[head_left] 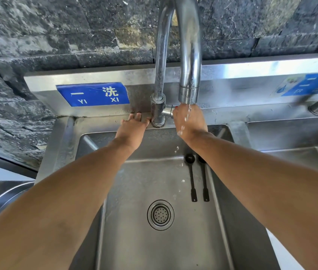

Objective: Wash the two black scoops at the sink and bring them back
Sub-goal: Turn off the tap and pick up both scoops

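Head view: two black scoops (197,178) lie side by side on the sink (222,221) floor, right of the drain (160,214). Left hand (132,129) flat on the rim by the faucet (159,106), holding nothing. Right hand (190,121) reaches the handle; grip unclear. Water trickling. Scrubbing and return still left, I'd judge.

my two black scoops (197,178) lie side by side on the wet sink (134,250) floor, right of the drain, round bowls toward the back wall, long handles pointing at me.
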{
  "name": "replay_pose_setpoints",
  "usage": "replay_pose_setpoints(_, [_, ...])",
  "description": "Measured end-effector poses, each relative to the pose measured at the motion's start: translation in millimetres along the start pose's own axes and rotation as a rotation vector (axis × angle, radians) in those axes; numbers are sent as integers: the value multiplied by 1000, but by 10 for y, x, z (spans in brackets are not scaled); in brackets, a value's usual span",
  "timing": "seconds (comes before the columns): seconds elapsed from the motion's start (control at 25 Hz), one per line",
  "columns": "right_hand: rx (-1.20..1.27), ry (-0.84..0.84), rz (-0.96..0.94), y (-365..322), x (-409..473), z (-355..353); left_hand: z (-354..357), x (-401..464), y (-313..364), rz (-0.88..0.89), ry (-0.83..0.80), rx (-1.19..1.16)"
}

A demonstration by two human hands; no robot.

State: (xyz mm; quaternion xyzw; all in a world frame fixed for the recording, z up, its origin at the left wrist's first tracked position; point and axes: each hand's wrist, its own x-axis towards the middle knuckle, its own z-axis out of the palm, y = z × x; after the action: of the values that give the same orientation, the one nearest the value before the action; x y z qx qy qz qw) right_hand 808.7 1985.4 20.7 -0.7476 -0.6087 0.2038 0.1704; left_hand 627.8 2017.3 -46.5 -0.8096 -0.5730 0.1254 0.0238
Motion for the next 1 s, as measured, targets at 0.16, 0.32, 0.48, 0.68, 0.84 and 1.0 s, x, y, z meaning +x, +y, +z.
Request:
replay_pose_setpoints(0.16, [-38, -2, -60, 59, -18, -18, -18, 25, -39, 13, -12, -32])
replay_pose_setpoints(0.32, [-33, 5, -36, 135, -55, -30, -55, 16, -38, -20, -60, -167])
replay_pose_setpoints(0.48, [-13, 59, -124, 223, -213, -16, 56, -251, 118, -70, 127, -320])
replay_pose_setpoints(0.68, [-132, 41, -63, 600, -497, 24, 221, -646, 426, -114, 338, -335])
replay_pose_setpoints(0.84, [-118, -13, 122, 987, -762, 166, 373, -749, 658, -128, 157, -435])
replay_pose_setpoints(1.0, [-133, -63, 234, 1403, -938, 388, 586, -727, 976, -169, 107, -608])
